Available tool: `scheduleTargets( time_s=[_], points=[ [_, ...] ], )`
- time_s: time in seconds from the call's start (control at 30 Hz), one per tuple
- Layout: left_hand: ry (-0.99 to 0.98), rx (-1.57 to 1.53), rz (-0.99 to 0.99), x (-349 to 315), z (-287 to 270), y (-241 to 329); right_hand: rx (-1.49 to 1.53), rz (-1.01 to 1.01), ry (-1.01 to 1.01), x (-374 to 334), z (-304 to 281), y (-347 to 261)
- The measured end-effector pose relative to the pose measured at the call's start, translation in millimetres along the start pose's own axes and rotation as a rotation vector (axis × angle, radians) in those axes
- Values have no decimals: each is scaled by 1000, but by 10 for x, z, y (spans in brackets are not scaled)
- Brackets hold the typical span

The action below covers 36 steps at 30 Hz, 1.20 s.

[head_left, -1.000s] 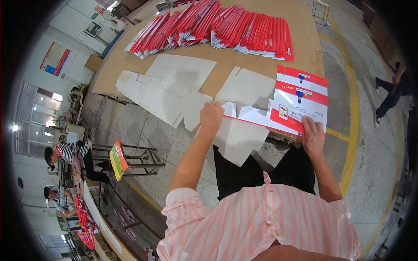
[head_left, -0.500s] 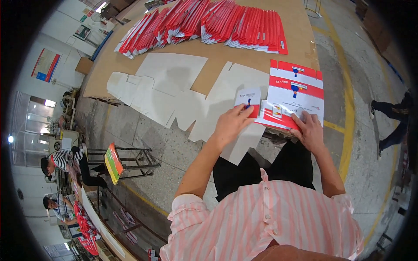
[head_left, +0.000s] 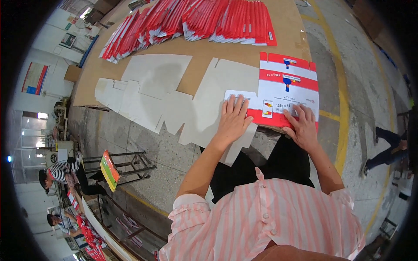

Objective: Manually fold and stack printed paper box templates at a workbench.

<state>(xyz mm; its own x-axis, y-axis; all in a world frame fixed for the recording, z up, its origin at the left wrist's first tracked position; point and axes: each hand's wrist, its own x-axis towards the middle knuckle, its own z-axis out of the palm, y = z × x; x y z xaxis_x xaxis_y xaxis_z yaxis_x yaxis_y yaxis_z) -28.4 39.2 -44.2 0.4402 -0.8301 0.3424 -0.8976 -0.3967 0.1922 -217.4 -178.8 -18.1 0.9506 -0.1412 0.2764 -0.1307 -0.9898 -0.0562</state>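
A red and white printed carton sheet (head_left: pixel 278 89) lies near the table's front right edge, folded over along its near side. My left hand (head_left: pixel 234 119) rests on its white left flap, fingers stretched out flat and side by side. Over the right part of the red near edge lies my right hand (head_left: pixel 303 127), its fingers spread and slightly bent, the thumb apart. Both hands touch the sheet from above and neither grips it. To the left, plain white-grey unprinted cardboard blanks (head_left: pixel 159 71) overlap one another, some reaching past the table's front edge.
Along the far side of the cardboard-covered table (head_left: pixel 196 50) leans a long row of folded red and white cartons (head_left: pixel 204 19). A metal stand (head_left: pixel 135 163) with a colourful stack is on the floor at the left. Two people work at the far left; another person's legs show at right.
My left hand has gone from bent fingers on the flap's fold to lying flat on it, and the flap now lies flatter. My right hand stays at the near edge.
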Motion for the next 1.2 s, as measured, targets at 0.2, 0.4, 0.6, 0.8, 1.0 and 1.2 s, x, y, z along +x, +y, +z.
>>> scheduleTargets(
  time_s=[0.2,0.4,0.6,0.8,1.0,1.2],
  points=[
    [-222,86,-52,472,-245,74,-29,-7,94,36,-47,9],
    [-509,-23,-144,805,-354,14,1201,275,194,-457,74,-554],
    [-457,-312,-7,555,-330,756,2226,1064,18,-558,-103,-730],
    [21,-488,-163,359,-256,165,1941,704,302,-392,-636,238],
    [-32,12,-96,125,37,-105,1262,831,32,105,-1026,1935],
    [-42,48,-142,72,-26,-76,869,798,-139,1279,-664,3016]
  ],
)
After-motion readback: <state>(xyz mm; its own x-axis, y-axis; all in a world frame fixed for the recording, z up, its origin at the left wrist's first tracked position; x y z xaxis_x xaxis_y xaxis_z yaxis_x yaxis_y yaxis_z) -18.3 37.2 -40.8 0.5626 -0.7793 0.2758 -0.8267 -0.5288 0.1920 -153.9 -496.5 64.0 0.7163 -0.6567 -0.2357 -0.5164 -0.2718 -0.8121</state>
